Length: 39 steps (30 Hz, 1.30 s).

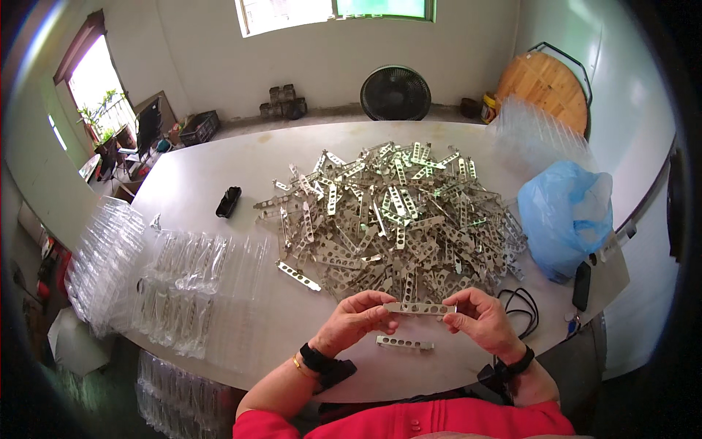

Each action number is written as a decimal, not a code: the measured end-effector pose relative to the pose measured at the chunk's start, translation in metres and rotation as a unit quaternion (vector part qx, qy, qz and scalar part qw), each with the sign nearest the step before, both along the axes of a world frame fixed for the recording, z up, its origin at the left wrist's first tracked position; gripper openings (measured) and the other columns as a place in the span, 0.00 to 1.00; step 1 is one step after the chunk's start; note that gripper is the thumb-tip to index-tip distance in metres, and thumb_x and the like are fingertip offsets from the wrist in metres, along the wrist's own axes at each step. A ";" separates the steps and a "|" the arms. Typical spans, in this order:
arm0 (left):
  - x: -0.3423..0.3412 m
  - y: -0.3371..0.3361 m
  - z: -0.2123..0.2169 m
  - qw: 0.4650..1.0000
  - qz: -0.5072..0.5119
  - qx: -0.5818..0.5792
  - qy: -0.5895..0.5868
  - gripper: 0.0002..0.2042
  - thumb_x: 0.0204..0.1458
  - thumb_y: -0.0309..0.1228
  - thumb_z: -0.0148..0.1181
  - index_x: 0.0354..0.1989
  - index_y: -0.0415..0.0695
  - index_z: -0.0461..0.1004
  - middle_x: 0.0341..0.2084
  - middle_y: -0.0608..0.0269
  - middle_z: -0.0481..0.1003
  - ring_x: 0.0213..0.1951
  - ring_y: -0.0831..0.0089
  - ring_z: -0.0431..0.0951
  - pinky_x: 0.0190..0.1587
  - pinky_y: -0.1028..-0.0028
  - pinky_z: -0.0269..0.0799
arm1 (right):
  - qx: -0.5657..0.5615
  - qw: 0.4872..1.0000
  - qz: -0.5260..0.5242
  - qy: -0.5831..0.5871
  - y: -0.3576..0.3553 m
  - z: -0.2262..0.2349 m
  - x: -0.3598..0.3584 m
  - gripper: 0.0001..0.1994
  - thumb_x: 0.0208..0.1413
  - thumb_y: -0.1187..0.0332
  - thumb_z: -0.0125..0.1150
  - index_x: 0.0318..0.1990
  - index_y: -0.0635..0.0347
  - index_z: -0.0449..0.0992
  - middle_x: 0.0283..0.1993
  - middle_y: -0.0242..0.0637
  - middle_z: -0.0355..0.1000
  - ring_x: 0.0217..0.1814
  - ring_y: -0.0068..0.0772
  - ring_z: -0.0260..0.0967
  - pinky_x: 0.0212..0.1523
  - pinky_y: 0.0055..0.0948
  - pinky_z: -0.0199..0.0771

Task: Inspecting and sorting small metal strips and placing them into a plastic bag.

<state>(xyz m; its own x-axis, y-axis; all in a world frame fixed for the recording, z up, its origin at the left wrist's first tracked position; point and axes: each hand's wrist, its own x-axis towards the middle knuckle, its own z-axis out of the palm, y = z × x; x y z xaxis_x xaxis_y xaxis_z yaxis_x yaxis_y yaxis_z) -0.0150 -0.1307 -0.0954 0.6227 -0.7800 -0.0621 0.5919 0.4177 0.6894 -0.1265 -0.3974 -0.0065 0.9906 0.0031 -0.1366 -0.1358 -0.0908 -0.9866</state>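
Between my two hands, near the table's front edge, I hold a perforated metal bracket level, a narrow strip with a row of round holes. The fingers of my left hand pinch its left end. At its right end, my right hand grips with thumb and fingers. Just below lies a second metal bracket of the same kind, flat on the table. A large heap of such brackets spreads right beyond my hands. One loose bracket rests at the heap's left side.
Clear plastic trays, some filled with brackets, cover the table's left side. A small black object lies behind them. On the right are a blue plastic bag, a dark phone-like object, a black cable and more clear trays.
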 end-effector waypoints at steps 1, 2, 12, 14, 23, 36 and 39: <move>0.001 0.001 0.000 1.000 -0.003 -0.002 0.006 0.12 0.65 0.26 0.57 0.55 0.38 0.73 0.45 0.53 0.80 0.41 0.66 0.83 0.47 0.66 0.80 | -0.006 1.000 0.002 -0.001 0.000 0.000 0.001 0.13 0.62 0.71 0.67 0.52 0.63 0.76 0.38 0.30 0.78 0.38 0.18 0.76 0.41 0.20 0.79; 0.001 0.002 -0.001 1.000 -0.005 -0.003 0.004 0.13 0.65 0.27 0.57 0.56 0.38 0.73 0.45 0.54 0.80 0.41 0.66 0.83 0.47 0.66 0.81 | -0.004 1.000 0.001 -0.004 0.000 -0.001 0.002 0.13 0.62 0.71 0.67 0.52 0.63 0.76 0.38 0.30 0.78 0.38 0.17 0.76 0.41 0.20 0.79; 0.004 0.003 0.001 1.000 0.008 -0.001 -0.007 0.13 0.66 0.28 0.56 0.57 0.39 0.72 0.45 0.55 0.80 0.39 0.68 0.83 0.46 0.66 0.81 | -0.019 0.999 0.020 -0.025 0.002 -0.002 0.008 0.14 0.61 0.71 0.68 0.52 0.62 0.76 0.36 0.28 0.77 0.36 0.15 0.74 0.38 0.18 0.75; 0.004 0.003 0.001 1.000 0.008 0.003 -0.005 0.13 0.66 0.28 0.56 0.57 0.39 0.72 0.44 0.55 0.80 0.39 0.68 0.83 0.46 0.66 0.81 | -0.026 0.999 0.020 -0.034 0.002 -0.001 0.007 0.14 0.61 0.71 0.68 0.52 0.62 0.75 0.35 0.27 0.76 0.35 0.14 0.73 0.37 0.17 0.73; 0.004 -0.002 -0.005 0.999 0.028 0.029 -0.011 0.11 0.65 0.28 0.57 0.53 0.41 0.72 0.42 0.55 0.81 0.38 0.68 0.83 0.44 0.68 0.82 | -0.006 0.999 -0.023 -0.028 0.003 -0.009 0.008 0.13 0.62 0.73 0.66 0.53 0.62 0.73 0.35 0.26 0.73 0.35 0.15 0.70 0.37 0.17 0.72; 0.007 -0.003 -0.004 0.998 0.031 0.048 0.004 0.10 0.65 0.27 0.57 0.52 0.40 0.70 0.42 0.52 0.80 0.37 0.67 0.84 0.43 0.68 0.83 | -0.017 0.999 -0.033 -0.024 0.005 -0.013 0.013 0.13 0.62 0.73 0.66 0.52 0.62 0.74 0.34 0.26 0.72 0.35 0.14 0.70 0.37 0.17 0.73; 0.007 -0.003 -0.004 0.999 0.029 0.044 0.006 0.09 0.65 0.26 0.57 0.52 0.40 0.70 0.42 0.52 0.81 0.37 0.67 0.84 0.43 0.67 0.83 | -0.013 0.999 -0.036 -0.022 0.005 -0.013 0.013 0.13 0.62 0.73 0.66 0.52 0.62 0.74 0.34 0.26 0.72 0.34 0.15 0.70 0.37 0.17 0.74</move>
<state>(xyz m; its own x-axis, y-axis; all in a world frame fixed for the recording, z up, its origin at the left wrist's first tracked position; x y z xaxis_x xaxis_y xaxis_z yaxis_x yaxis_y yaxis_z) -0.0080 -0.1335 -0.0996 0.6658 -0.7335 -0.1366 0.5772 0.3903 0.7173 -0.1135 -0.3929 -0.0198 0.9931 -0.0722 -0.0921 -0.0996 -0.1076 -0.9892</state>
